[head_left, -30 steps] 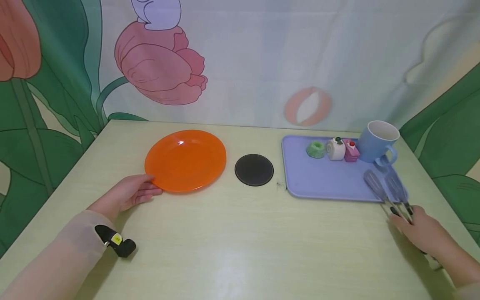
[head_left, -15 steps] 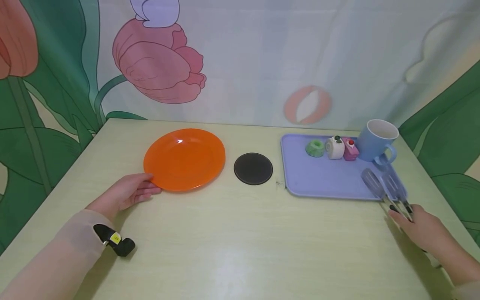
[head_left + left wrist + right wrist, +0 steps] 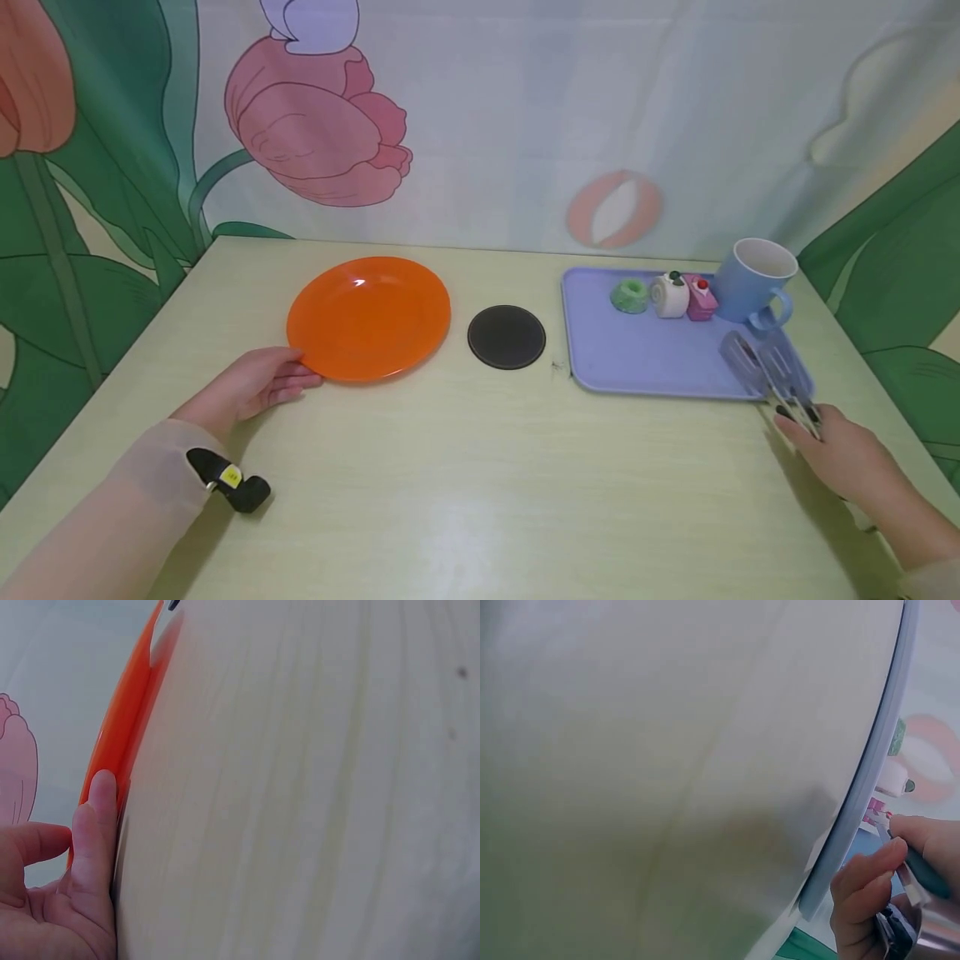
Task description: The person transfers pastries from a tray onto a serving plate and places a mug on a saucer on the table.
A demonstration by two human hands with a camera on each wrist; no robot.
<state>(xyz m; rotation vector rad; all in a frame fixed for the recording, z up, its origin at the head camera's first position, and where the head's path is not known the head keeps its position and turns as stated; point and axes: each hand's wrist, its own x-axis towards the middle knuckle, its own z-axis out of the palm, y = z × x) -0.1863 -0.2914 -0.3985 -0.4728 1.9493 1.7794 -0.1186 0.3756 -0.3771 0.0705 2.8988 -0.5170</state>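
Note:
On the left of the table lies an orange plate [image 3: 369,318]. My left hand [image 3: 258,385] pinches its near left rim, thumb on top and fingers beneath; the left wrist view shows the plate's edge [image 3: 124,712] between them. At the right, my right hand [image 3: 847,454] grips metal tongs [image 3: 776,375]. Their slotted heads hang over the near right corner of the lavender tray [image 3: 637,358], apart from each other with nothing between. Along the tray's back stand a green ring-shaped toy cake [image 3: 630,296], a white roll cake [image 3: 670,296], a pink cake slice [image 3: 701,300] and a blue mug [image 3: 750,282].
A round black coaster [image 3: 507,337] lies between plate and tray. Behind the table [image 3: 465,467] hangs a curtain [image 3: 480,125] printed with flowers. A small black camera [image 3: 232,482] is strapped to the left wrist.
My right hand and the tongs have shifted slightly left, and the tong heads have turned a little. My left hand still holds the plate's rim. The head view has tilted slightly.

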